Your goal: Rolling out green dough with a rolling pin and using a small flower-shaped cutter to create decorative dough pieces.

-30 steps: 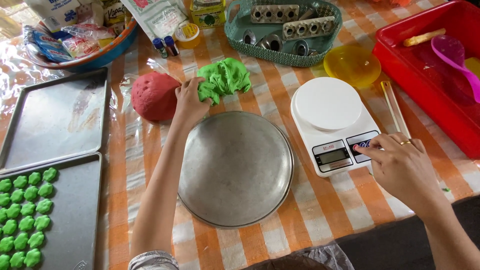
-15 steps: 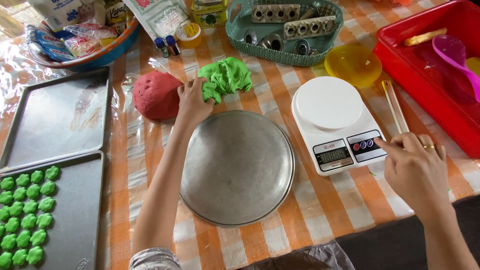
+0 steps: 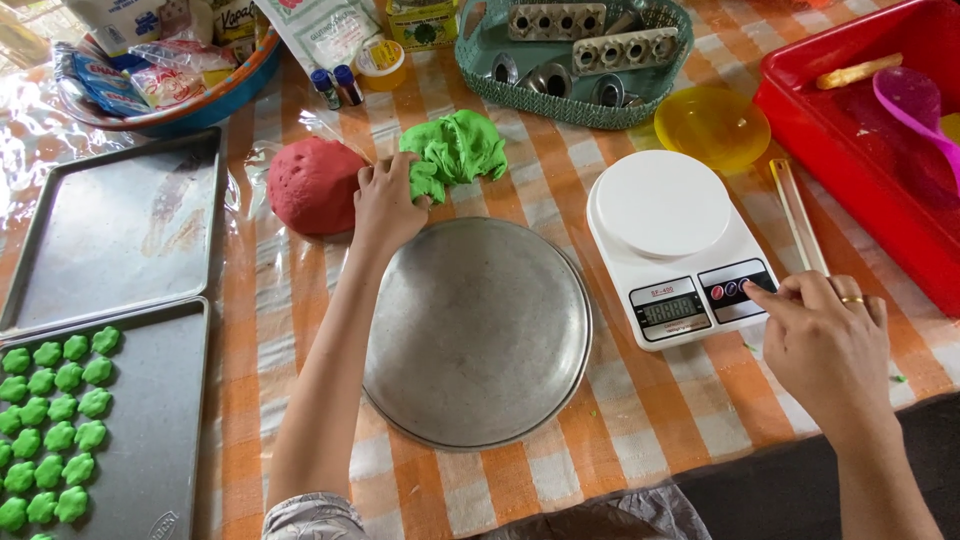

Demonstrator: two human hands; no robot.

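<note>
Left hand [image 3: 388, 200] pinches green dough [image 3: 455, 150], right hand [image 3: 825, 345] fingers scale [image 3: 680, 245] buttons; shaped pieces [image 3: 50, 420] already fill part of one tray [image 3: 150, 440], pan [image 3: 478, 330] empty.

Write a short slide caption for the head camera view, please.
Left hand grips green dough; right hand touches the kitchen scale.

From here the only open stretch is the table's [image 3: 700, 420] near edge; round pan [image 3: 478, 335], scale [image 3: 675, 240] and trays [image 3: 115, 235] crowd everything else.
</note>
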